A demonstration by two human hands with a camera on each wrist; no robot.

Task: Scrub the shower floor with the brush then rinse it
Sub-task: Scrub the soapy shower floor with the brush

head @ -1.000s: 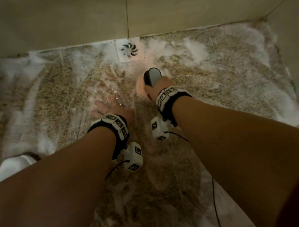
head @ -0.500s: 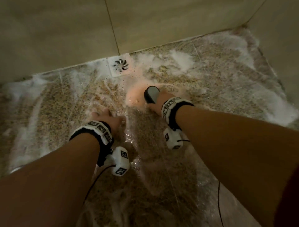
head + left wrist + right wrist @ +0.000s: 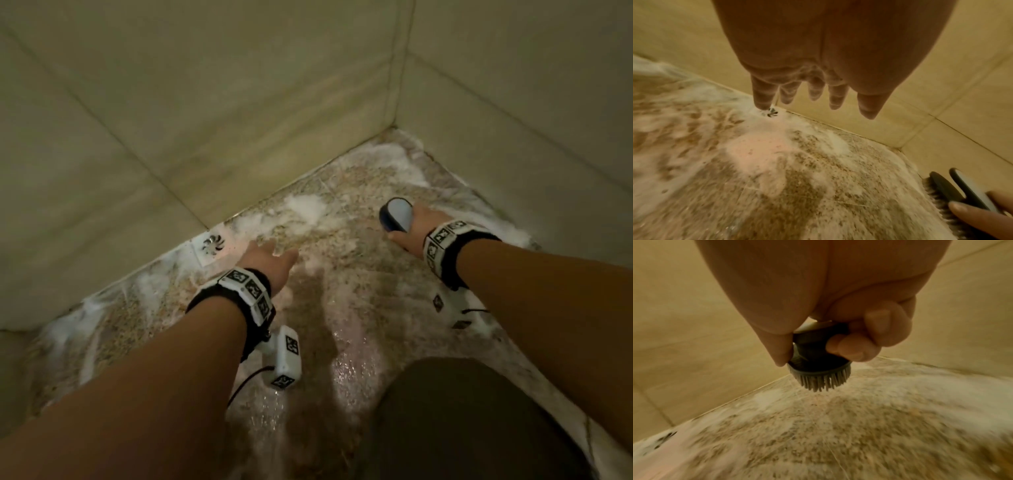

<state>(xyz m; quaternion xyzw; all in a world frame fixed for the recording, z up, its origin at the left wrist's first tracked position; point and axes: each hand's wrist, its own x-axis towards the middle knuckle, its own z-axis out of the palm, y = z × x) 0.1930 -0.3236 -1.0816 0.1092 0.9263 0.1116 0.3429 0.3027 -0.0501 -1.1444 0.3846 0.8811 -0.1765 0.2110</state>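
The speckled shower floor (image 3: 346, 274) is wet and streaked with white foam (image 3: 305, 205). My right hand (image 3: 407, 233) grips a dark scrub brush (image 3: 395, 216) with a pale grey top, held over the floor near the far right corner. In the right wrist view the brush (image 3: 818, 366) hangs bristles down just above the floor, my fingers (image 3: 851, 345) curled round its body. My left hand (image 3: 270, 260) hovers over the floor beside the drain, holding nothing. In the left wrist view its fingers (image 3: 812, 92) are straight and spread, and the brush (image 3: 953, 191) shows at the lower right.
A white square drain (image 3: 212, 245) sits against the back wall (image 3: 205, 120). A second tiled wall (image 3: 513, 102) closes the right side and meets the back wall in a corner. My dark-clothed knee (image 3: 462, 421) is at the lower right. Wrist camera cables trail below both arms.
My right hand has carried the brush from the middle of the floor near the drain out to the right, towards the corner. My left hand has lifted off the floor and moved forward towards the drain.
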